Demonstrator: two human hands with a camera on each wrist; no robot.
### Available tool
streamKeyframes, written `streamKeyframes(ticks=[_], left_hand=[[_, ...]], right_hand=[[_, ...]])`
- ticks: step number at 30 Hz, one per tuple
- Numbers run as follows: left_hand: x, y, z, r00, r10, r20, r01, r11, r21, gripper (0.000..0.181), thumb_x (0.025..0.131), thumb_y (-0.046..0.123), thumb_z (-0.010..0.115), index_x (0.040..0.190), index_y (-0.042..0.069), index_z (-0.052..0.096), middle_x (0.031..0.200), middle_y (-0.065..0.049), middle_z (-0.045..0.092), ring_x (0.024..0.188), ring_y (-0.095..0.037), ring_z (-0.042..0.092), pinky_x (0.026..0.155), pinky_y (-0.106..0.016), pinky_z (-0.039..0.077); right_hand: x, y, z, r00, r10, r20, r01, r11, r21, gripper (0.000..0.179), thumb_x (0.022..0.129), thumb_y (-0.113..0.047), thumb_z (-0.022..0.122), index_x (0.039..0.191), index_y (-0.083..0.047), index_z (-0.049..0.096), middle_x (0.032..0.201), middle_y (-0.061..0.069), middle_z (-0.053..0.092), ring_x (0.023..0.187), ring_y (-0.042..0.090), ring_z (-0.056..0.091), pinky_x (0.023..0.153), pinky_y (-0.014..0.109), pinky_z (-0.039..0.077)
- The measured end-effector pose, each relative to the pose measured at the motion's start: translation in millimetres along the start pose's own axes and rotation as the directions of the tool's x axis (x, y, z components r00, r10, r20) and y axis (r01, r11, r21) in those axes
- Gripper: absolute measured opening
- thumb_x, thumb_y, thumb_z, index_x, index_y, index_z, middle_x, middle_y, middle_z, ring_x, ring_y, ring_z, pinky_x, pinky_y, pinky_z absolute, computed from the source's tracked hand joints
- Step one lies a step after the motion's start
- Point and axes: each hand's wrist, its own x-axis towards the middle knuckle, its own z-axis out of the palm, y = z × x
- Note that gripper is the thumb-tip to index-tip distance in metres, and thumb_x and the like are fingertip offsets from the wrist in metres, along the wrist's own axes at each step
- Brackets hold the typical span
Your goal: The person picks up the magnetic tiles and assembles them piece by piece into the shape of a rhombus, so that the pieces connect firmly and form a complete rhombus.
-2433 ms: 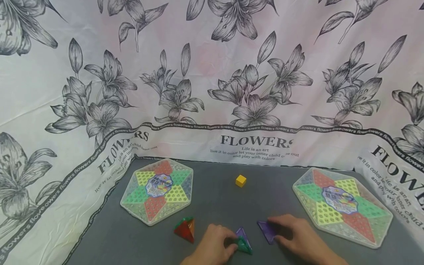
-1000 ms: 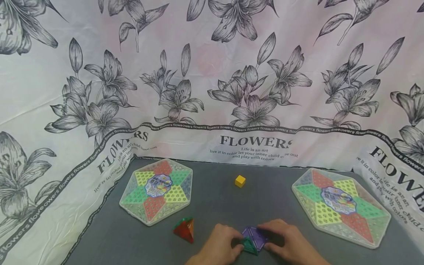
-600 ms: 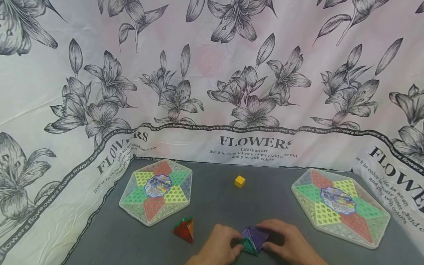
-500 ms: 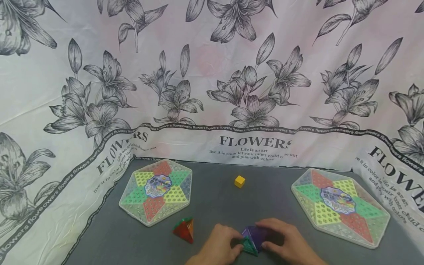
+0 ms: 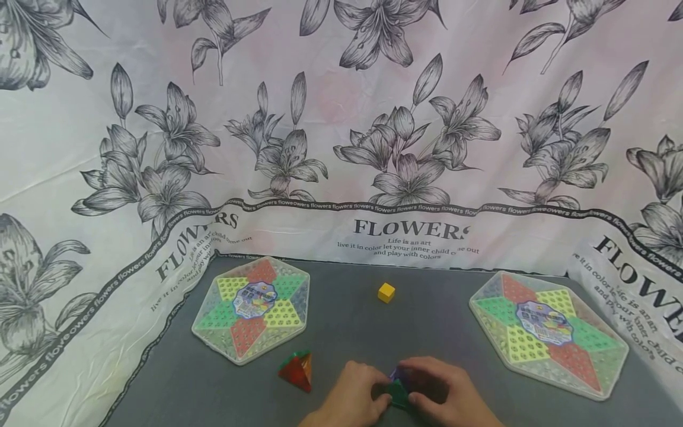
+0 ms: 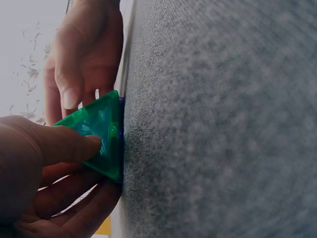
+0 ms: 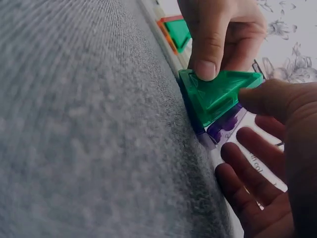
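On the grey table, my left hand pinches a green see-through triangular magnetic tile, its thumb pressed on the face in the left wrist view. Purple triangular tiles stand close behind and under the green one, forming a small pyramid shape. My right hand curls around the far right side of this shape, its thumb tip at the green tile's edge. In the head view the hands mostly hide the purple tiles. Left of the hands stands a pyramid of red, orange and green tiles.
A hexagonal game box with a colored star lies at the left, and a similar box lies at the right. A small yellow cube sits farther back. Flower-printed cloth borders the table's back and sides.
My right hand has moved left, bringing a purple tile against the green and purple ones and tilting it up over them. The left hand has shifted slightly right and then stayed in place.
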Motion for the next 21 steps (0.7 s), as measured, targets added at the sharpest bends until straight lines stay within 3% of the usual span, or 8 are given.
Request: streamKeyframes(ticks=[5,12,17,21], left_hand=[[2.3,-8.5,4.7,0.999,-0.026,0.024,0.027,1.000,-0.012,0.015,0.094,0.025,0.086,0.109,0.024,0.086,0.098,0.021,0.079,0.089,0.011,0.066,0.078,-0.018,0.056],[4.9,-18.3,10.2,0.999,-0.013,0.041,0.013,1.000,-0.015,0.016,0.095,0.024,0.085,0.111,0.025,0.086,0.101,0.022,0.079,0.092,0.012,0.067,0.079,-0.017,0.057],[1.9,-13.0,5.2,1.000,0.010,0.020,-0.009,0.999,-0.038,0.016,0.096,0.023,0.084,0.111,0.022,0.087,0.102,0.018,0.082,0.092,0.011,0.068,0.078,-0.017,0.057],[-3.4,0.0,-4.8,0.999,0.044,-0.019,-0.045,0.999,-0.029,0.014,0.097,0.021,0.082,0.110,0.017,0.087,0.102,0.012,0.083,0.091,0.008,0.070,0.078,-0.017,0.058]], right_hand=[[-2.0,-3,0,0.994,0.108,0.028,-0.106,0.992,-0.070,0.056,0.095,-0.020,0.088,0.146,-0.012,0.066,0.129,0.001,0.074,0.103,0.009,0.072,0.084,0.027,0.063],[-1.8,-4,2,0.989,0.145,0.035,-0.138,0.977,-0.164,0.056,0.096,-0.032,0.087,0.147,-0.018,0.067,0.133,0.000,0.071,0.100,0.003,0.068,0.080,0.026,0.061],[-1.9,-2,2,0.988,0.149,0.047,-0.138,0.974,-0.180,0.056,0.097,-0.033,0.087,0.147,-0.020,0.067,0.134,0.000,0.070,0.101,0.001,0.067,0.080,0.026,0.061],[-2.2,-1,2,0.989,0.140,0.045,-0.129,0.973,-0.194,0.058,0.095,-0.033,0.088,0.147,-0.019,0.067,0.132,-0.002,0.070,0.100,0.001,0.066,0.079,0.026,0.060]])
